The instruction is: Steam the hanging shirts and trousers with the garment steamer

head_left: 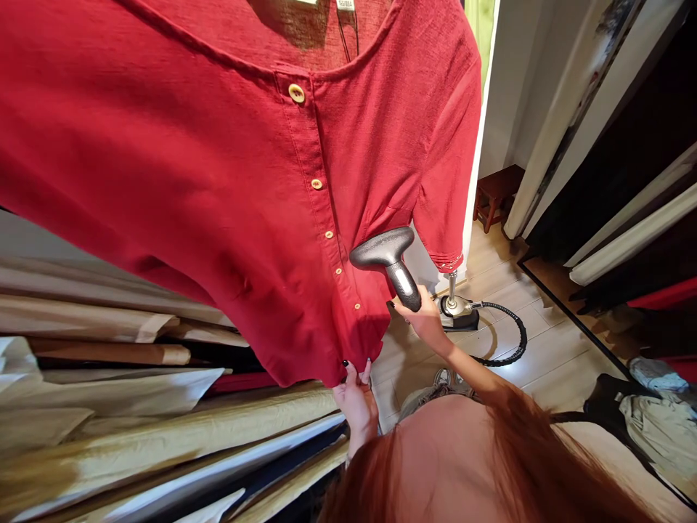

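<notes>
1. Left hand (355, 410): fingers pinched together on the bottom hem of a red button-front shirt (207, 189). Shirt hangs directly above and ahead of this hand, front facing the camera.
2. Right hand (422, 321): clamped on the black handle of a garment steamer head (382, 248), just right of the left hand and higher. Head sits against the shirt, beside the button placket, near the sleeve.
3. Shirt details above the hands: round wood-tone buttons (297, 93) run up the placket. Short sleeve (446, 181) hangs right of the steamer head.
4. Below and right of the right hand: steamer base (456, 314) on the wood floor (549, 363), with a metal pole rising from it. Black ribbed hose (515, 338) loops out from it.
5. Left of the left hand: stacked rolls of cream and gold fabric (136, 410).
6. Farther right of the right hand: small wooden stool (495, 196) by the wall. Folded clothes (661, 428) lie at lower right.
</notes>
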Demonstrator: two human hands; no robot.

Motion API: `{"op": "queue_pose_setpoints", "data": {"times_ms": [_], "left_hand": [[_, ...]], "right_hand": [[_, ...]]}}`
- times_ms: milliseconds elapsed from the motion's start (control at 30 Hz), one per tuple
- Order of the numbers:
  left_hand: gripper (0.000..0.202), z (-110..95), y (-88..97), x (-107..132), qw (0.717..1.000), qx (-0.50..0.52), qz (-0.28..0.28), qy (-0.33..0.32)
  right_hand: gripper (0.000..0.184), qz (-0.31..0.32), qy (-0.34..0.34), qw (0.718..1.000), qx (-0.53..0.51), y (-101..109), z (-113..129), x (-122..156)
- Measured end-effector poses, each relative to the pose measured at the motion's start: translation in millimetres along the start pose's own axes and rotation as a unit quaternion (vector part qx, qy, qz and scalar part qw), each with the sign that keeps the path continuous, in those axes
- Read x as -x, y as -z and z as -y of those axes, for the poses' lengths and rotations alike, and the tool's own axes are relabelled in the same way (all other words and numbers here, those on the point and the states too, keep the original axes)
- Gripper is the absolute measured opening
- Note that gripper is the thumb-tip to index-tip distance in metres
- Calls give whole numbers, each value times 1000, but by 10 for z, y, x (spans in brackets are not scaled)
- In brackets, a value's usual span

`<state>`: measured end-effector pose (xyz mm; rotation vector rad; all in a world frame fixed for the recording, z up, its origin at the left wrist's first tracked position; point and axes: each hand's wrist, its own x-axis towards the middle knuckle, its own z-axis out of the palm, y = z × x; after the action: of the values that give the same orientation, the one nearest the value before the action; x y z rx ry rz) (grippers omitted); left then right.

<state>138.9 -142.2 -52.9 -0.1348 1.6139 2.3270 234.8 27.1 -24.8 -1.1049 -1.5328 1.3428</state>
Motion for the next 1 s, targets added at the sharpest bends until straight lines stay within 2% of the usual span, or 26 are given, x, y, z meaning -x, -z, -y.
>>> {"op": "queue_pose_setpoints", "data": {"times_ms": [367, 533, 633, 833, 933, 1000], "left_hand": [[18, -137, 7, -196, 1000, 1, -1, -10], [13, -185, -19, -296, 1000, 14, -24, -12], [16, -182, 11, -400, 999, 17, -26, -30], [22, -119, 94, -646, 997, -12, -4, -74], [27, -102, 42, -777, 996, 2, 21, -89], [25, -83, -39, -867, 996, 12, 36, -77]], "right_hand": [[45, 33, 9, 999, 32, -26, -108, 115], [45, 46, 6, 998, 44, -55, -159, 146], [46, 57, -2, 997, 50, -79, -224, 150], [44, 62, -53, 994, 70, -182, -520, 119], [40, 37, -88, 994, 55, -167, -718, 149], [38, 16, -109, 993, 50, -87, -846, 214]]}}
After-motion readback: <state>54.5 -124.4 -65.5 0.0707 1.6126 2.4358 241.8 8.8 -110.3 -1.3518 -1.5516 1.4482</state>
